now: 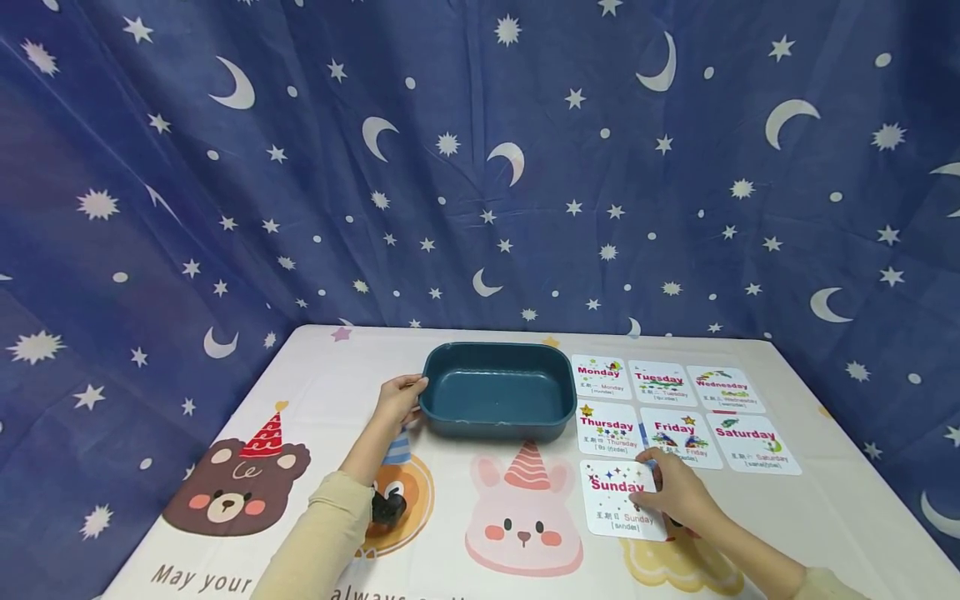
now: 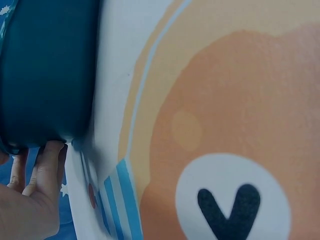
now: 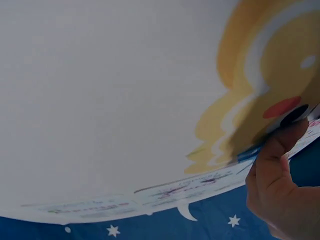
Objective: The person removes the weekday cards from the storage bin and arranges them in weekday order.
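Note:
A dark teal plastic basin (image 1: 491, 430) stands at the middle of the table's back half, and nothing shows inside it. At its left end my left hand (image 1: 397, 402) grips the rim, fingers against the outer wall in the left wrist view, thumb mostly out of frame there. My right hand (image 1: 678, 492) pinches the right edge of the white "Sunday" flashcard (image 1: 617, 507), thumb over its face. The card lies in front of the "Thursday" card (image 1: 609, 430) and looks nearly flat. In the right wrist view, the right-hand fingers (image 3: 270, 170) largely hide it.
Right of the basin, the "Monday" (image 1: 600, 378), "Tuesday" (image 1: 659, 385) and "Wednesday" (image 1: 726, 390) cards form a back row. "Friday" (image 1: 681, 438) and "Saturday" (image 1: 753, 445) continue the row before it. A cartoon-printed cloth (image 1: 442, 533) covers the table; a blue starry curtain (image 1: 420, 167) hangs behind.

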Tool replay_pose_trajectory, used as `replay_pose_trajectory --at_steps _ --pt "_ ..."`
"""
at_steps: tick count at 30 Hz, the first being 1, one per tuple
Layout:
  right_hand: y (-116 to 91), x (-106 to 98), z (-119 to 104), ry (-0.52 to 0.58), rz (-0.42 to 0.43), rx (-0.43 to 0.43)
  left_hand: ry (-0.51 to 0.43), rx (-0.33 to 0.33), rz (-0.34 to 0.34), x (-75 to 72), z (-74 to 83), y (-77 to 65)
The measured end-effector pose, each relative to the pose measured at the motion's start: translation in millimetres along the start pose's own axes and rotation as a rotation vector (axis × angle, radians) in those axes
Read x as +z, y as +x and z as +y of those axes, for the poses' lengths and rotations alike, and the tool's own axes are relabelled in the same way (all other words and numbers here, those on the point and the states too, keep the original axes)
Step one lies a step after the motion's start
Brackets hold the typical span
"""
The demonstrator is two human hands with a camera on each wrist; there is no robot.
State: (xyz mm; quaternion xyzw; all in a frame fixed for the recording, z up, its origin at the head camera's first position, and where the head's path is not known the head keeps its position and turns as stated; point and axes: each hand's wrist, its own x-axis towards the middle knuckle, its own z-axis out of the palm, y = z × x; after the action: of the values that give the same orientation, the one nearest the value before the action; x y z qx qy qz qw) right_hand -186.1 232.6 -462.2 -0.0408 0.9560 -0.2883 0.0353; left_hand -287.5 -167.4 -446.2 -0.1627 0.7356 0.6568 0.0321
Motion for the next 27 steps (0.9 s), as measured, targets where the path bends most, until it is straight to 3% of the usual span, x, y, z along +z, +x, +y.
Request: replay_pose_trajectory --at_steps 6,19,23,27 --pt "1 -1 -1 -0.084 -0.003 -0.035 -0.001 -0.016 -0.025 -1.6 3.0 0.4" --pt "2 -9 -2 -0.024 -0.026 -0.06 -0.035 -0.072 -0.082 -5.7 8.4 7.5" --pt "6 -18 -6 0.058 -0.066 -0.15 -0.007 -0.072 -0.076 -12.6 5.6 4.6" --pt "11 -24 -14 0.024 -0.056 -0.303 0.084 0.044 -0.018 -26.4 1.6 -8.4"
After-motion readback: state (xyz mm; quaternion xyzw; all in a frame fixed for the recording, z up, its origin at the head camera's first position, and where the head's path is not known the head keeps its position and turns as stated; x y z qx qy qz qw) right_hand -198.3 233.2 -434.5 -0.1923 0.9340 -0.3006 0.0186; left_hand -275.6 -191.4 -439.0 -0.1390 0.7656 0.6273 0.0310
